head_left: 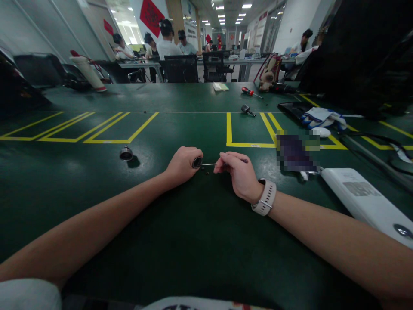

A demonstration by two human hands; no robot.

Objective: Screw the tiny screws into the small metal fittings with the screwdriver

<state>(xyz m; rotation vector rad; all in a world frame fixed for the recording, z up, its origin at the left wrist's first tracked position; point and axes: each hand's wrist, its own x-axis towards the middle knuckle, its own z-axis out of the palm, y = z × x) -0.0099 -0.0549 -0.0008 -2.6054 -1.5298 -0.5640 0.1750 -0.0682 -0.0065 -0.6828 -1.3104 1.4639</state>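
- Keeping the line between your two hands in mind matters most: the thin metal tool spans that gap, its long axis running nearly straight left to right.
- Your left hand is wrapped around a dark round part, its ringed end facing out past the thumb side, toward your right.
- Your right hand pinches the tool between thumb and fingers; its dark back end shows beyond the knuckles, and its bare shaft points left.
- The shaft's tip meets the round part's rim in this view; whether it sits inside the opening or only in front of it, you cannot tell from here.
- Just below the shaft, on the green table, lie small dark pieces, between both hands and nearer the left.
- Off to your left, apart from both hands, stands a metal cup-like part; your left hand is the nearer one.
- Farther forward and rightward lies a red-handled screwdriver, well out from either hand.
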